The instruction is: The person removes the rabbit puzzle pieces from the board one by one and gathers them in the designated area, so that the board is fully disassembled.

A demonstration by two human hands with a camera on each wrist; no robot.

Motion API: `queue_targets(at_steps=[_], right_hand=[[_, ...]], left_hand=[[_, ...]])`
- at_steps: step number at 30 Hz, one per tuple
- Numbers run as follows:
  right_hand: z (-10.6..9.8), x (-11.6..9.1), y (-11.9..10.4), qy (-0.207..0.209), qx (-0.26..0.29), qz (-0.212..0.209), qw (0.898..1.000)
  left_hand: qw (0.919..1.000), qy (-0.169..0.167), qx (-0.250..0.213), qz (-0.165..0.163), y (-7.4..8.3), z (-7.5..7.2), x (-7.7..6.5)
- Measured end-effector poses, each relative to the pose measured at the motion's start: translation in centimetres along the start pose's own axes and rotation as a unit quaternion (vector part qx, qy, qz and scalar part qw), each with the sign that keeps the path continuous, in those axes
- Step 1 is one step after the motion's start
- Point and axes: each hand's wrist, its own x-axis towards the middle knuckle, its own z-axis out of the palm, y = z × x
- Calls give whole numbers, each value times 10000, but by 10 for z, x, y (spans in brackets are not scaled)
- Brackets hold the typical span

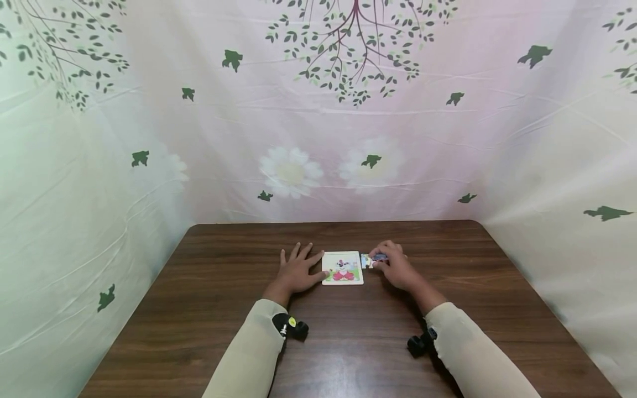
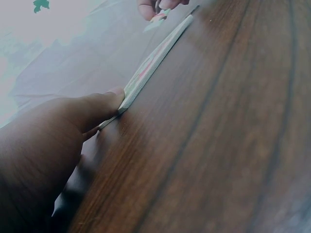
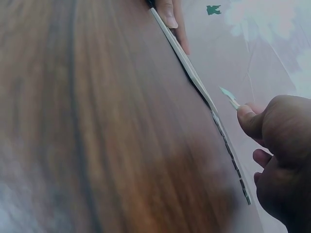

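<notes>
A flat white-bordered picture board (image 1: 341, 255), printed with a cartoon figure in pink, lies on the table. At its left side my left hand (image 1: 296, 273) has its fingers spread, and the thumb (image 2: 109, 102) rests on the board's near left corner. My right hand (image 1: 395, 268), just right of the board, pinches a small puzzle piece (image 3: 229, 98) between thumb and fingers, raised off the table. Beneath it, a strip of colourful puzzle pieces (image 1: 367, 261) lies against or close to the board's right edge, partly covered by the hand. The pinched piece's picture is mostly hidden.
The brown wooden table (image 1: 343, 342) has rounded far corners. A pale cloth (image 1: 318, 121) with leaves, daisies and green birds hangs behind it and along both sides. Black wrist cameras (image 1: 298, 330) sit on both sleeves.
</notes>
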Motion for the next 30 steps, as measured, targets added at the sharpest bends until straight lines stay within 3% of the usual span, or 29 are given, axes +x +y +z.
queue_targets(at_steps=[30], right_hand=[[-2,-5,-1,-418,-227,99,9988]], left_hand=[[10000,81,-44,33,-1,0,0]])
